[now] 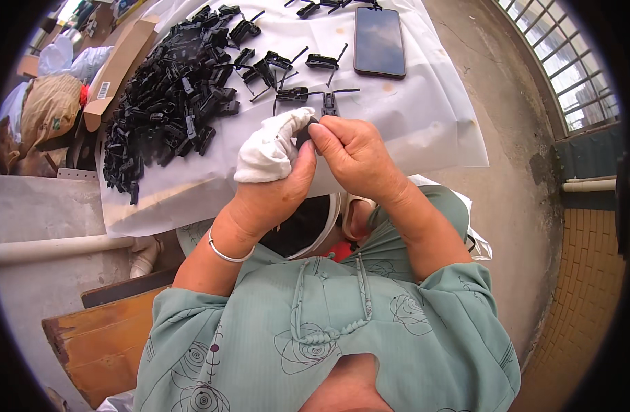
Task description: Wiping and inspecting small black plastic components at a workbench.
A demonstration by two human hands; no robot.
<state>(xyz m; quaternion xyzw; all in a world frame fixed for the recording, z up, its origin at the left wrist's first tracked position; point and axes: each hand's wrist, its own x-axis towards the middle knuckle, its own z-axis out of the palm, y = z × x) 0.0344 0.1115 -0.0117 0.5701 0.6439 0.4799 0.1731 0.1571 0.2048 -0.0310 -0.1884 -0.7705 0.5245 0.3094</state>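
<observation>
My left hand (287, 184) and my right hand (359, 154) meet over the near edge of the table. A white cloth (265, 150), perhaps a partial glove, covers the fingers of the left hand. Both hands pinch a small black plastic part (304, 132), mostly hidden by the fingers and cloth. Just beyond them lie a black clip-like piece (329, 104) and another with a thin rod (292, 95). To the left is a big heap of similar black plastic parts (167, 96).
White plastic sheeting (432, 103) covers the table. A dark phone (379, 42) lies at the far right, near several rodded black pieces (322, 62). An open cardboard box (119, 72) stands left of the heap. Below the table edge is a dark bucket with a pale rim (327, 230).
</observation>
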